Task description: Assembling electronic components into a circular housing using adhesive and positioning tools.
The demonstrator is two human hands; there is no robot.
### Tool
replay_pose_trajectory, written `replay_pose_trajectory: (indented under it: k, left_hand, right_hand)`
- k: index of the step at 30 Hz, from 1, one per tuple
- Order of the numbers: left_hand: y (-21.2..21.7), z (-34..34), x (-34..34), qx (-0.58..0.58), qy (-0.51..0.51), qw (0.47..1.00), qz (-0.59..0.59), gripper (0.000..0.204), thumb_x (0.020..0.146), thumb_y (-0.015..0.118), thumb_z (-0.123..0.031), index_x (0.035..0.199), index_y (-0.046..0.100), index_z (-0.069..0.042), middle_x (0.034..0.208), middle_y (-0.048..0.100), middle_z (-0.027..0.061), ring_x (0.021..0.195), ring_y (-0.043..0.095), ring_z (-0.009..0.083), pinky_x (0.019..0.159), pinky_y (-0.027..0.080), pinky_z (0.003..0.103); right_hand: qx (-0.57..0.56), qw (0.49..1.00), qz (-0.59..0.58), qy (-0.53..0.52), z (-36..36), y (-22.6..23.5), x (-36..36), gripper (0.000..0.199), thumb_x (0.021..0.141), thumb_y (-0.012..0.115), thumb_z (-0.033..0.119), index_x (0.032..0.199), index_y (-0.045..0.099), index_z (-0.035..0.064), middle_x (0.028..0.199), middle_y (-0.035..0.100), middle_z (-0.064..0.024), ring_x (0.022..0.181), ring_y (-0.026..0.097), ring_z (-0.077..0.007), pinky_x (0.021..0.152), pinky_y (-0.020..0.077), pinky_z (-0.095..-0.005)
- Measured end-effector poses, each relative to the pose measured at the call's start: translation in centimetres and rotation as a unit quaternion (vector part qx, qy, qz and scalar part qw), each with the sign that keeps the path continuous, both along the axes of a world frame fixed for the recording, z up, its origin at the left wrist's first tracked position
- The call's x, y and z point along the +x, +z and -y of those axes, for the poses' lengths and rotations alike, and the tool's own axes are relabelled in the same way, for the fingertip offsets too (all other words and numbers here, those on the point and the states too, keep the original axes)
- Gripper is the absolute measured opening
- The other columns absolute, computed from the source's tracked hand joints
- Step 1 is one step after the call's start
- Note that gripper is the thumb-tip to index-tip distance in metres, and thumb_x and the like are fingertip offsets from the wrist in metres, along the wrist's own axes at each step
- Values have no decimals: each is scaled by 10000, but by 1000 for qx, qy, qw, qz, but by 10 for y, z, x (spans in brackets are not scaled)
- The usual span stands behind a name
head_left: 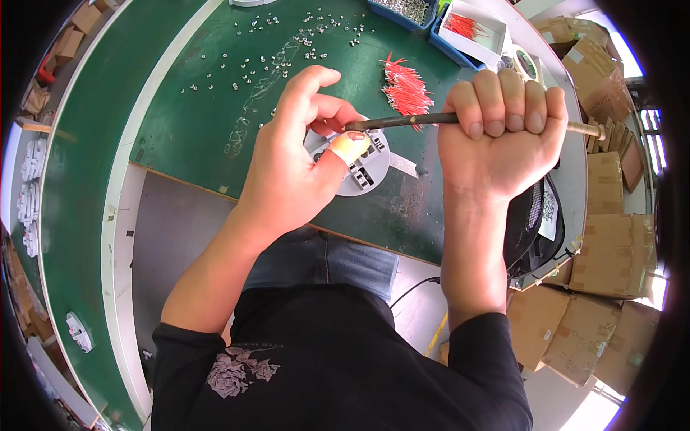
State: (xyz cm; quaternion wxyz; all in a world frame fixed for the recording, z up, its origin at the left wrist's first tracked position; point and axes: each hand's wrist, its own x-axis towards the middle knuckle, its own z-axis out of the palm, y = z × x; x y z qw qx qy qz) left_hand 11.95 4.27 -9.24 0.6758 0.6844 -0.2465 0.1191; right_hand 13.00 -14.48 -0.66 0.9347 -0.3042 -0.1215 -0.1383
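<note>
My right hand (503, 133) is closed in a fist around a thin dark rod (410, 121), whose paler end sticks out on the right. The rod lies level and reaches left to my left hand (295, 154). There its tip sits between my bent fingers and my thumb, which has a yellow wrap (348, 148) around it. Whether a small part is also pinched at the tip, I cannot tell. Beneath my left hand, on the green table, rests a round pale grey disc-shaped part (370, 172) with dark and metal fittings; my fingers hide some of it.
Red-sleeved thin pieces (407, 90) lie piled beyond the disc. Small metal parts (284, 65) are scattered at the far left. Blue bins (404, 13) and a white box (483, 37) stand at the back. A tape roll (526, 63) is beyond my right hand; cartons (611, 251) stack at right.
</note>
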Motion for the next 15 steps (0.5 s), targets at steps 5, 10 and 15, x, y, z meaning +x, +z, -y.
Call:
replay_pose_trajectory:
  k: [5, 10, 15]
  left_hand:
    - [6, 9, -7, -128, -61, 977, -156, 560, 876, 680, -7, 1369, 417, -37, 979, 701, 133, 848, 689, 221, 810, 535, 347]
    - [-2, -2, 3, 82, 50, 995, -38, 550, 893, 646, 12, 1387, 407, -26, 963, 700, 122, 892, 694, 232, 820, 537, 355]
    - [4, -19, 47, 258, 125, 958, -24, 517, 930, 610, 3, 1412, 426, -17, 1079, 719, 133, 982, 692, 212, 874, 526, 343]
  right_hand:
    - [38, 999, -3, 19, -2, -7, 0, 445, 1022, 449, 356, 633, 312, 187, 580, 289, 44, 494, 248, -114, 418, 247, -273]
    - [-4, 1000, 19, -1, 5, -1, 3, 436, 1013, 460, 286, 606, 344, 179, 588, 312, 43, 504, 268, -107, 435, 258, -266]
    - [-145, 986, -19, -77, 8, 6, 1, 407, 1028, 454, 301, 651, 374, 168, 596, 322, 38, 512, 291, -101, 440, 274, -259]
